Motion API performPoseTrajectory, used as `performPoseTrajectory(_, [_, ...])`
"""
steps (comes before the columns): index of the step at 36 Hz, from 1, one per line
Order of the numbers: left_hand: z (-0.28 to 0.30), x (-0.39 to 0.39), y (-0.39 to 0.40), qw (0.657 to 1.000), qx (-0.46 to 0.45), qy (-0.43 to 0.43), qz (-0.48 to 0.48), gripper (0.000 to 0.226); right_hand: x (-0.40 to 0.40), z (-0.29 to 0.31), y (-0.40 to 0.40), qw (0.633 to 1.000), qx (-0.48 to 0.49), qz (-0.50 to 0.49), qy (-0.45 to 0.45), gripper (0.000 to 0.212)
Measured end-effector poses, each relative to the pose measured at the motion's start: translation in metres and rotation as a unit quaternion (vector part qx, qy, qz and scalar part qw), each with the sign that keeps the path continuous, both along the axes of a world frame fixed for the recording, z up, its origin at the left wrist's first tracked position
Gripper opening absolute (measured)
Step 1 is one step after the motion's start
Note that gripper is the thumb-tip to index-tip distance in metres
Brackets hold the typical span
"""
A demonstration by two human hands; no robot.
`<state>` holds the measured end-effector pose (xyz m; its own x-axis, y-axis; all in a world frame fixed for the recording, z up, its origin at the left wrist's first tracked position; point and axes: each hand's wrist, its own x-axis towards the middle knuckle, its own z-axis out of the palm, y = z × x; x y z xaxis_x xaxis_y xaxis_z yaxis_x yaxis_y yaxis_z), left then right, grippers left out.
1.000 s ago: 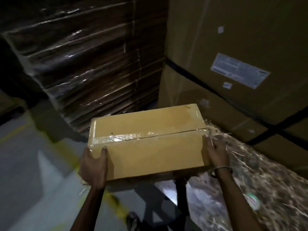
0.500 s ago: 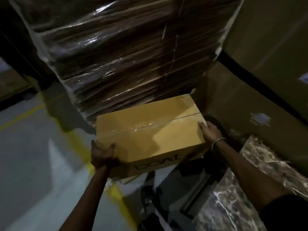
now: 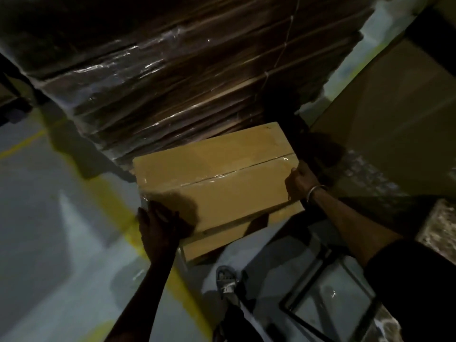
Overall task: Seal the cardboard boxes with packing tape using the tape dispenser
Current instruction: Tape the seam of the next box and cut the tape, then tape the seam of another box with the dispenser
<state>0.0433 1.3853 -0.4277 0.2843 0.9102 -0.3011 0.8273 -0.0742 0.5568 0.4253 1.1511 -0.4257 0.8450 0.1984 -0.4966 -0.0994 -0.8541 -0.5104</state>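
1. A person held a cardboard box (image 3: pixel 217 183) in both hands, above a grey floor (image 3: pixel 49 230) marked with a yellow line (image 3: pixel 118 213).
2. The left hand (image 3: pixel 158 228) gripped the box's near left corner, fingers curled up around the edge and the thumb side lying against the top face.
3. The right hand (image 3: pixel 299 182) gripped the box's right end, fingers wrapped over the edge; a metal bangle (image 3: pixel 314 191) sat on that wrist.
4. A strip of clear tape (image 3: pixel 234 172) ran along the seam across the top of the box, so the flaps lay shut.
5. The box sat tilted, its far right corner higher in the view than its near left one.
6. Just behind the box stood a tall stack of flat cardboard wrapped in shiny plastic film (image 3: pixel 185 77).
7. To the right rose a large brown carton (image 3: pixel 394 114), well apart from the right hand.
8. Below the box a sandalled foot (image 3: pixel 225 280) showed on the floor, beside a dark metal frame (image 3: pixel 328 299).
9. No tape dispenser could be made out in the dim view.
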Motion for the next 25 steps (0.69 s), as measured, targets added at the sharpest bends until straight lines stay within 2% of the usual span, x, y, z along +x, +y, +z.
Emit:
performPoseTrajectory(3, [0.014, 0.002, -0.015, 1.000, 0.011, 0.000, 0.020, 0.067, -0.022, 0.030, 0.004, 0.997, -0.054, 0.030, -0.055, 0.061])
performPoseTrajectory(5, [0.032, 0.004, -0.028, 0.997, 0.066, 0.032, -0.026, 0.057, -0.036, 0.054, 0.004, 0.994, -0.086, 0.029, -0.059, 0.061])
performPoseTrajectory(6, [0.040, 0.005, -0.034, 0.995, 0.079, 0.039, -0.050, 0.057, -0.044, 0.066, 0.000, 0.995, -0.079, 0.023, -0.057, 0.060])
performPoseTrajectory(8, [0.062, 0.006, -0.050, 0.993, 0.045, 0.010, -0.107, 0.060, -0.063, 0.090, -0.012, 0.997, -0.052, 0.021, -0.045, 0.058])
performPoseTrajectory(12, [0.101, 0.006, -0.088, 0.977, 0.036, -0.044, -0.207, 0.057, -0.113, 0.133, -0.053, 0.999, -0.015, 0.022, -0.034, 0.052])
performPoseTrajectory(14, [0.135, 0.007, -0.112, 0.961, 0.000, -0.032, -0.275, 0.061, -0.142, 0.157, -0.079, 0.999, 0.004, 0.020, -0.035, 0.043])
performPoseTrajectory(17, [0.178, 0.003, -0.159, 0.935, -0.021, -0.090, -0.341, 0.049, -0.185, 0.187, -0.121, 0.999, 0.038, 0.007, -0.035, 0.036])
performPoseTrajectory(19, [0.197, 0.006, -0.195, 0.920, -0.015, -0.100, -0.378, 0.041, -0.213, 0.196, -0.155, 0.997, 0.059, -0.032, -0.040, 0.036])
performPoseTrajectory(23, [0.211, 0.015, -0.278, 0.891, -0.028, -0.104, -0.441, 0.046, -0.267, 0.190, -0.245, 0.981, 0.115, -0.148, -0.057, 0.032])
performPoseTrajectory(25, [0.213, 0.016, -0.322, 0.865, -0.037, -0.115, -0.487, 0.044, -0.299, 0.209, -0.286, 0.962, 0.155, -0.215, -0.064, 0.030])
